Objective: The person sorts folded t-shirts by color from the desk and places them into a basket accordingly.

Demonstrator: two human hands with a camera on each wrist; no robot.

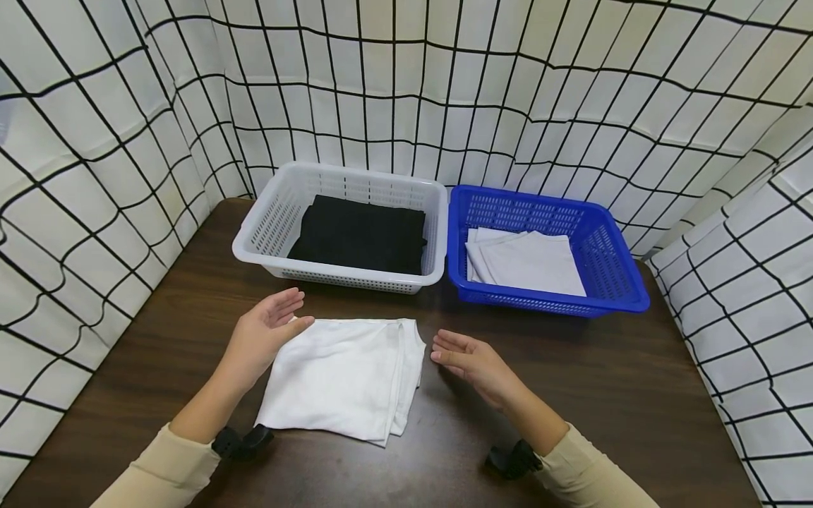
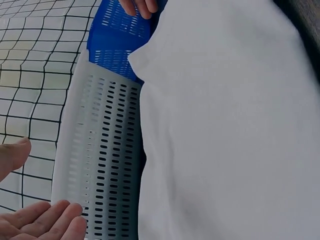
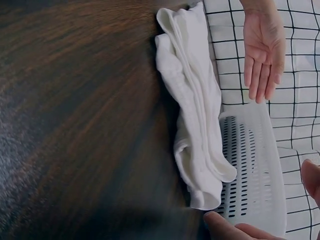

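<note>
A folded white cloth (image 1: 339,374), perhaps a garment, lies on the brown table between my two hands. My left hand (image 1: 263,335) is over its far left corner, fingers straight and palm turned inward, holding nothing. Just off the cloth's right edge, my right hand (image 1: 473,363) hovers with its fingers extended and nothing in them. In the right wrist view the cloth (image 3: 192,105) shows its layered, folded edge, with the left hand (image 3: 264,55) open beyond it. The left wrist view has the cloth (image 2: 230,120) filling its right side.
At the back stands a white basket (image 1: 343,275) holding folded black cloth (image 1: 362,233). Touching its right side is a blue basket (image 1: 610,275) with folded white cloths (image 1: 530,261) inside. White curtains with a black grid (image 1: 394,92) surround the dark wooden table (image 1: 610,395).
</note>
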